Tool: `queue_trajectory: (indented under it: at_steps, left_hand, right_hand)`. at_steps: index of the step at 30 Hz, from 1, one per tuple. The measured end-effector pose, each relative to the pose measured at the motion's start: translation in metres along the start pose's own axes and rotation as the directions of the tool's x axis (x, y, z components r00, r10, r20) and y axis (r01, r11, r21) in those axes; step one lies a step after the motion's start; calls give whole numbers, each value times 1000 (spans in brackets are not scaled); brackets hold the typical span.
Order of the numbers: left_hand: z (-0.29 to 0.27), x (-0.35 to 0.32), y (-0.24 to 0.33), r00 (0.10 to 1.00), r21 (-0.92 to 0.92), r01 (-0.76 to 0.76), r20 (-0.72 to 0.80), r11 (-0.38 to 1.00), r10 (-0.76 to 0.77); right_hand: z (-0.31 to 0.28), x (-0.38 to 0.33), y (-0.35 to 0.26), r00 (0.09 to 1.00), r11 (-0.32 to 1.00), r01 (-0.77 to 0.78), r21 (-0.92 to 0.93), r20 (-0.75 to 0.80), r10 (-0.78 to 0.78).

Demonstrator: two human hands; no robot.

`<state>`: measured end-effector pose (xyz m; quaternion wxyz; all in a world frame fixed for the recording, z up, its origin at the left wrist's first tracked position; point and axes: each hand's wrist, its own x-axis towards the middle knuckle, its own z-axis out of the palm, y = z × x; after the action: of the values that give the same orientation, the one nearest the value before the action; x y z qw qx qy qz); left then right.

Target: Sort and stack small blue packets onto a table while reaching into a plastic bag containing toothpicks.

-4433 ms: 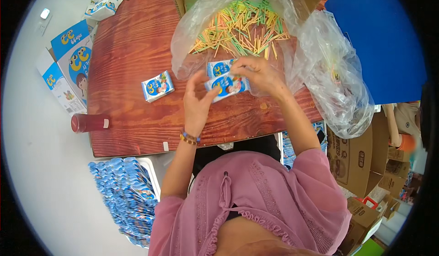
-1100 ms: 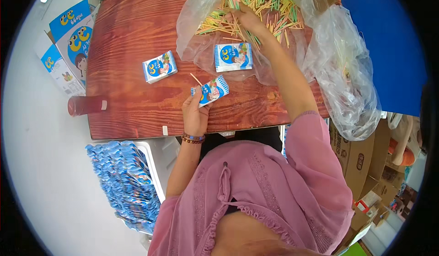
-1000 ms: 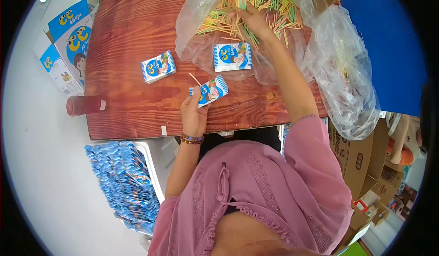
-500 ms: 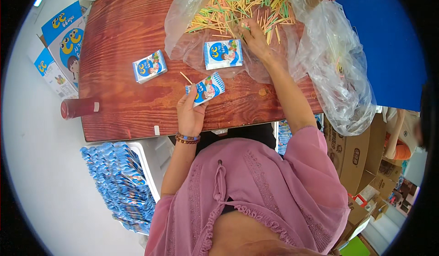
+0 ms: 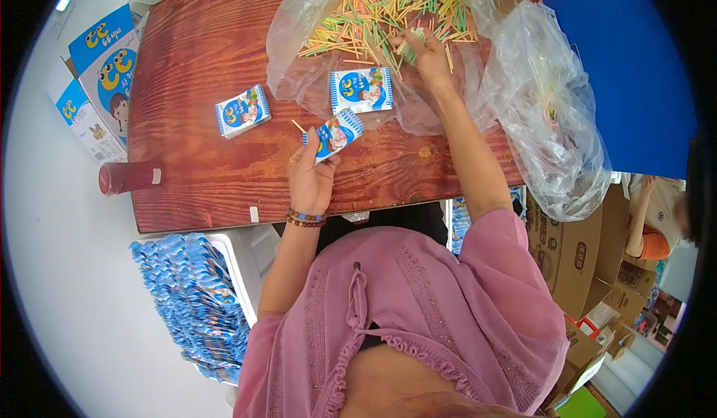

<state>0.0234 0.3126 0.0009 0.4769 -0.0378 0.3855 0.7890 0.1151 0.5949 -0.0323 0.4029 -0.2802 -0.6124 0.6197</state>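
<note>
On the wooden surface [image 5: 187, 82], seen from the head camera, a small blue-and-white packet [image 5: 336, 134] is gripped in the left hand [image 5: 310, 179], with a thin stick jutting from its upper left corner. The right hand [image 5: 427, 51] is reached forward into an opened clear plastic bag [image 5: 523, 97], its fingers closed around some of the coloured sticks [image 5: 373, 7] heaped there. A second packet [image 5: 361, 90] is laid on the plastic just beside the held one, and a third packet [image 5: 243, 110] lies apart to the left. A red cylinder [image 5: 128, 177] rests at the surface's left edge.
</note>
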Motion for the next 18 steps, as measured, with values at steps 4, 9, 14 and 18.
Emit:
queue_trajectory:
  at_steps: [4,9,14,18]
  left_hand:
    - [4,4,-5,1000,-6,15,13,1000,-15]
    - [-6,4,-11,1000,-15,30,2,999,-30]
    - [-4,4,-10,999,-15,38,-7,999,-38]
    - [-3,6,-8,999,-15,31,-22,999,-31]
  right_hand:
    - [-6,2,-5,997,962,21,-274,-64,-40]
    - [3,-2,-14,991,929,17,-370,-114,-64]
    - [-24,13,19,997,989,54,-141,-50,-62]
    - [-18,9,0,994,995,23,102,-112,-12]
